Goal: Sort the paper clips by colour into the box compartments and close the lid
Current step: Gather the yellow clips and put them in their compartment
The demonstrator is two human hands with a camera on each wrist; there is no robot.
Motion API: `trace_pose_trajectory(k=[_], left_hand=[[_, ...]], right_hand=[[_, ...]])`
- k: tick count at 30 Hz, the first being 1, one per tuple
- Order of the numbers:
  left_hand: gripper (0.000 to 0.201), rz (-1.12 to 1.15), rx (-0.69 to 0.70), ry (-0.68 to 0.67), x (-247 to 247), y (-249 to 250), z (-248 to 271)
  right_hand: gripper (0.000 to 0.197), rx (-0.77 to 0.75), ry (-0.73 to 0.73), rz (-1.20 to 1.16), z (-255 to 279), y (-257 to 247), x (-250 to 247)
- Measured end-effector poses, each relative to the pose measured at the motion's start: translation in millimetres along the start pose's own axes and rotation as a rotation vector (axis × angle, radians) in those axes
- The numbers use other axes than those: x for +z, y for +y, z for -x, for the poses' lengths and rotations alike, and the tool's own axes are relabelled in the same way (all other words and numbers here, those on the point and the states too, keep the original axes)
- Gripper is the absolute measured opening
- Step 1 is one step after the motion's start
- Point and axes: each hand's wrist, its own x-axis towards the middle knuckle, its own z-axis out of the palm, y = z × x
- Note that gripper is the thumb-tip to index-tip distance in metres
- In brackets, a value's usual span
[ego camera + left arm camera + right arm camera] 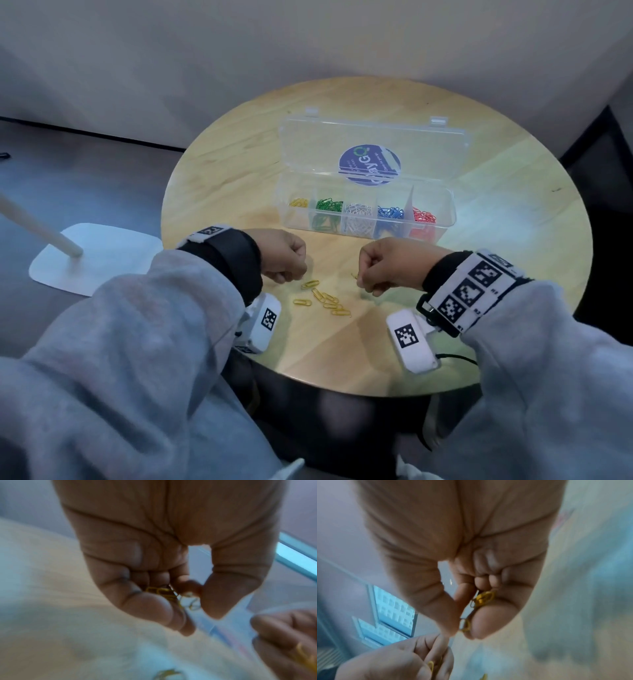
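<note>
While both fists hover low in the head view, loose yellow clips (322, 298) lie on the table (219, 192) between them, below the open box (366, 219). Left wrist: left hand (154, 582) curled around yellow clips. Right wrist: right hand (471, 588) likewise. Light, slippery wire; pinch each flat.

Left hand (286, 255) fisted, right hand (390, 265) fisted, knuckles facing
</note>
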Motion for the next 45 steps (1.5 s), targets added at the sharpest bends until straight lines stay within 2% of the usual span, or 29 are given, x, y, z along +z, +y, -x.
trace_pose_trajectory(k=[2, 4, 10, 13, 14, 16, 18, 19, 20, 22, 24, 27, 33, 36, 41, 45], left_hand=[[0.033, 0.174, 0.026, 0.004, -3, 3, 2], [0.034, 0.302, 0.026, 0.010, -6, 8, 3], [0.035, 0.502, 0.024, 0.058, -7, 14, 2], [0.032, 0.507, 0.007, 0.075, -6, 15, 2], [0.031, 0.471, -0.004, 0.081, -6, 15, 2], [0.024, 0.270, -0.017, 0.080, -5, 15, 0], [0.020, -0.110, -0.048, 0.074, -3, 16, 1], [0.026, -0.319, -0.069, 0.086, 0, 17, 1], [0.033, -0.486, -0.085, 0.102, 3, 18, 3], [0.044, -0.639, -0.090, 0.104, 10, 19, 3], [0.050, -0.703, -0.074, 0.072, 17, 18, -1], [0.050, -0.743, -0.039, 0.038, 23, 16, -5], [0.035, -0.735, 0.035, 0.032, 28, 14, -11], [0.027, -0.705, 0.091, 0.040, 29, 13, -14], [0.018, -0.714, 0.089, 0.043, 31, 14, -15], [0.018, -0.737, 0.067, 0.059, 33, 15, -14]], right_hand=[[0.023, -0.010, -0.002, -0.189, -2, 1, 1], [0.022, -0.013, -0.006, -0.269, -5, 1, 4], [0.034, 0.040, -0.015, -0.361, -6, -5, 10], [0.033, 0.058, 0.006, -0.380, -7, -8, 14], [0.031, 0.045, 0.012, -0.305, -7, -8, 16], [0.021, -0.009, 0.043, 0.046, -5, -8, 18], [0.013, -0.064, 0.053, 0.401, -3, -8, 21], [0.012, -0.061, 0.042, 0.506, -2, -8, 24], [0.016, -0.047, 0.024, 0.577, -3, -8, 28], [0.030, -0.018, -0.009, 0.677, -4, -10, 35], [0.036, -0.032, -0.020, 0.762, -7, -10, 40], [0.033, -0.073, -0.018, 0.831, -12, -11, 45], [0.015, -0.103, -0.025, 0.884, -16, -11, 47], [0.013, -0.115, -0.025, 0.913, -17, -11, 47], [0.014, -0.083, -0.024, 0.920, -16, -11, 48], [0.004, -0.054, -0.047, 0.974, -16, -12, 50]])
